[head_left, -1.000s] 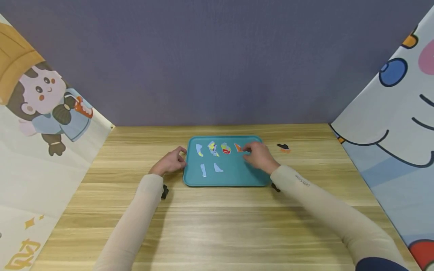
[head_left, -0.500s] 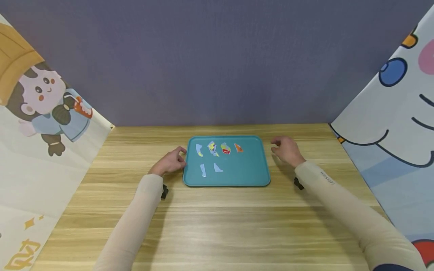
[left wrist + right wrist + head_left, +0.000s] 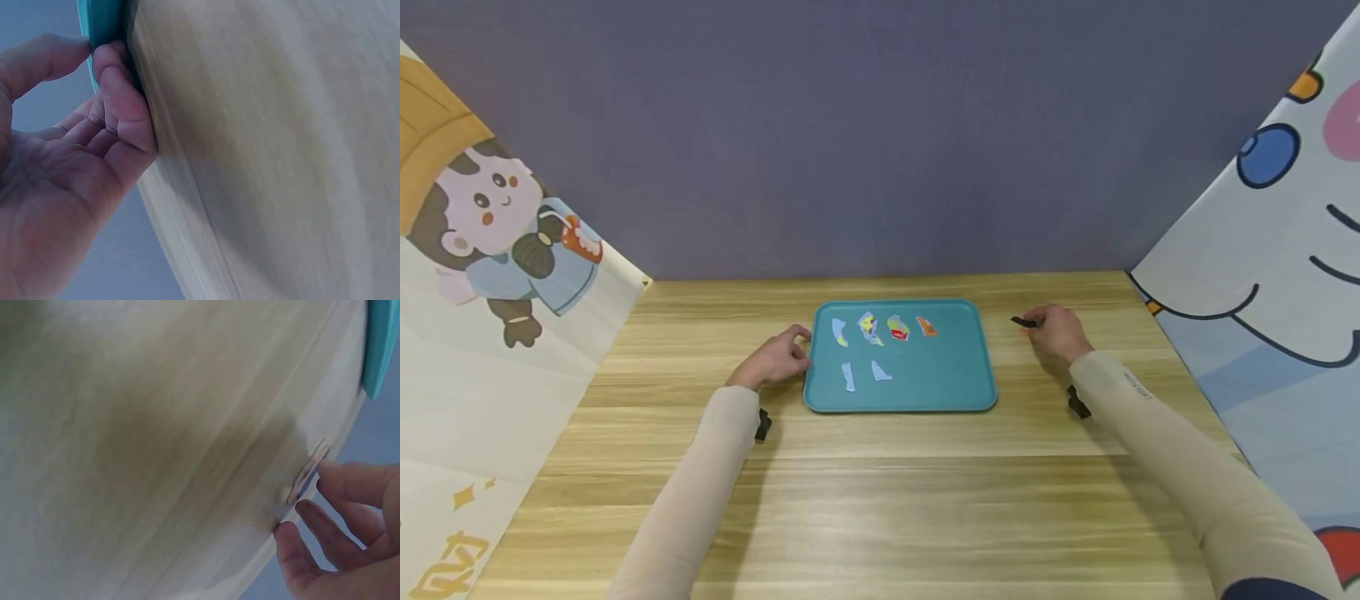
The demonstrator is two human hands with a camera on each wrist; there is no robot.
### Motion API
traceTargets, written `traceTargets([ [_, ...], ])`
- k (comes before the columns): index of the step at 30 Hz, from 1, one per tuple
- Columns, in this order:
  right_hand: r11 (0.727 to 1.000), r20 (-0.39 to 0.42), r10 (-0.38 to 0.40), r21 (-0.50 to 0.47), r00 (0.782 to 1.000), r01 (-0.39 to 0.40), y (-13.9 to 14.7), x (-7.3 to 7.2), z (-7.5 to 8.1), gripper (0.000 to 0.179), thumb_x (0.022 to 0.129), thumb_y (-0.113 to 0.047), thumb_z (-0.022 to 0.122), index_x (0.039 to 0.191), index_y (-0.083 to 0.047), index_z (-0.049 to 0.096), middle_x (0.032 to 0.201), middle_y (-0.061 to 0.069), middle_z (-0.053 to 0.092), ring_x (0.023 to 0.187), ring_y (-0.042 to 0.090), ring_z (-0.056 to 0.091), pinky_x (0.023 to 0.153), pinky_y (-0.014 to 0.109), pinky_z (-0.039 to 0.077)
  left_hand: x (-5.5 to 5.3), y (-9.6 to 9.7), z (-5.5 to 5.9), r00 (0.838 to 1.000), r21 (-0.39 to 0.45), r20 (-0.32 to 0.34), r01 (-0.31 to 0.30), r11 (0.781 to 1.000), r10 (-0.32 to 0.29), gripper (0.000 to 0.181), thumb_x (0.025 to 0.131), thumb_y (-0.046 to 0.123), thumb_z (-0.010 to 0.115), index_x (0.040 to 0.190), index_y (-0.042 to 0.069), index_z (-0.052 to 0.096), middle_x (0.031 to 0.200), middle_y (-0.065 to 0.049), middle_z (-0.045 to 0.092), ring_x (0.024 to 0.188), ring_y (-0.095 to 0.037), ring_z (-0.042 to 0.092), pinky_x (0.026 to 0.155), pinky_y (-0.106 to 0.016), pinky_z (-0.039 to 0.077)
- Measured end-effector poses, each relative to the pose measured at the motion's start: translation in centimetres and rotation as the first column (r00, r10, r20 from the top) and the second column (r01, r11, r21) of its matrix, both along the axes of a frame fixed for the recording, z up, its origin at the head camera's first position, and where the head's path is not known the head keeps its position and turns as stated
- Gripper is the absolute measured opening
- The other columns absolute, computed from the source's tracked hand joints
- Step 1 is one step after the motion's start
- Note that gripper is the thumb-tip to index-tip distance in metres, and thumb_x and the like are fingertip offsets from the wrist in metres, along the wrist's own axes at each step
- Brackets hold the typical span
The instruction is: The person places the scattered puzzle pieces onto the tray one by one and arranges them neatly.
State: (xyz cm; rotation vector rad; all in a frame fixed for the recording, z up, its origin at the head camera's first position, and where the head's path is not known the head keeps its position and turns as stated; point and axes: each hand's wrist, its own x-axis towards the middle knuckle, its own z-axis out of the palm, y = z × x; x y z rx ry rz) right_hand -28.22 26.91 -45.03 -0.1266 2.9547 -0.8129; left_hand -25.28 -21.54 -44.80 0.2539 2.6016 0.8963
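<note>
My left hand (image 3: 772, 360) holds the left rim of a teal tray (image 3: 940, 379), thumb and fingers against the edge in the left wrist view. My right hand (image 3: 1060, 332) is on the table to the right of the tray. Its thumb and fingertips pinch a thin black flat piece (image 3: 1022, 322), which looks tilted. An orange flat piece (image 3: 1023, 331) shows just below it, partly hidden by the fingers. In the right wrist view, the fingertips are at a thin flat piece (image 3: 307, 474) close to the wood.
On the tray lie several irregular flat pieces: a top row with a red-green piece (image 3: 898, 328) and an orange one (image 3: 927, 327), and pale blue pieces (image 3: 881, 372) below. A dark wall (image 3: 880, 167) stands behind the wooden table (image 3: 880, 500). Printed sheets flank both sides.
My right hand has left the tray beside the orange piece, moved right to the pieces on the table and pinched the black one. My left hand has stayed at the tray rim.
</note>
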Motion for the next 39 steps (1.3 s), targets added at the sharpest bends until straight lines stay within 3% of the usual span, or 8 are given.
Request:
traceTargets([
  [10, 0.999, -0.037, -0.039, -0.022, 0.999, 0.039, 0.16, -0.29, -0.58, 0.03, 0.087, -0.013, 0.068, 0.111, 0.005, 0.065, 0.116, 0.027, 0.055, 0.102, 0.043, 0.053, 0.088, 0.054, 0.041, -0.02, 0.05, -0.11, 1.0, 0.003, 0.001, -0.006, 1.0, 0.006, 0.051, 0.089, 0.013, 0.062, 0.133, 0.006, 0.038, 0.098, -0.013, 0.064, 0.087, -0.024, 0.06, 0.08, -0.039, 0.046],
  [18, 0.998, -0.058, -0.046, -0.05, 0.997, 0.043, 0.48, -0.61, -0.61, 0.037, 0.084, -0.008, 0.07, 0.117, 0.008, 0.06, 0.11, 0.028, 0.06, 0.098, 0.041, 0.057, 0.084, 0.052, 0.044, -0.08, 0.1, -0.06, 1.0, -0.006, -0.004, 0.001, 1.0, -0.001, 0.051, 0.089, 0.013, 0.061, 0.134, 0.006, 0.038, 0.098, -0.014, 0.064, 0.087, -0.023, 0.06, 0.079, -0.039, 0.046],
  [23, 0.996, -0.041, -0.074, -0.062, 0.996, 0.071, 0.49, -0.73, -0.75, 0.034, 0.085, -0.001, 0.067, 0.117, 0.007, 0.06, 0.106, 0.025, 0.061, 0.096, 0.038, 0.057, 0.082, 0.049, 0.046, -0.07, 0.1, -0.08, 1.0, -0.012, -0.005, 0.0, 1.0, 0.0, 0.051, 0.089, 0.014, 0.061, 0.134, 0.006, 0.038, 0.099, -0.013, 0.064, 0.087, -0.023, 0.06, 0.08, -0.039, 0.046],
  [32, 0.998, 0.021, -0.066, -0.022, 0.998, 0.066, 0.47, -0.54, -0.38, 0.03, 0.089, -0.006, 0.063, 0.117, 0.007, 0.06, 0.109, 0.026, 0.059, 0.099, 0.039, 0.056, 0.083, 0.049, 0.045, 0.0, 0.06, -0.05, 1.0, 0.001, 0.007, -0.009, 1.0, 0.009, 0.051, 0.089, 0.014, 0.062, 0.134, 0.007, 0.038, 0.099, -0.013, 0.064, 0.087, -0.024, 0.059, 0.08, -0.039, 0.045],
  [36, 0.998, 0.02, -0.054, -0.011, 0.998, 0.055, 0.67, -0.6, -0.37, 0.027, 0.088, -0.006, 0.064, 0.111, 0.007, 0.06, 0.103, 0.024, 0.06, 0.093, 0.037, 0.056, 0.079, 0.048, 0.045, 0.02, 0.06, -0.01, 1.0, 0.0, 0.008, -0.01, 1.0, 0.01, 0.051, 0.089, 0.014, 0.061, 0.134, 0.007, 0.038, 0.099, -0.013, 0.063, 0.088, -0.024, 0.059, 0.08, -0.039, 0.045],
  [39, 0.998, -0.024, -0.053, -0.026, 0.998, 0.053, 0.64, -0.65, -0.51, 0.021, 0.084, -0.004, 0.067, 0.102, 0.005, 0.061, 0.095, 0.021, 0.061, 0.086, 0.034, 0.057, 0.075, 0.046, 0.045, 0.01, 0.08, 0.03, 1.0, 0.0, 0.007, -0.009, 1.0, 0.009, 0.051, 0.089, 0.014, 0.061, 0.134, 0.007, 0.038, 0.098, -0.013, 0.063, 0.087, -0.024, 0.059, 0.08, -0.039, 0.045],
])
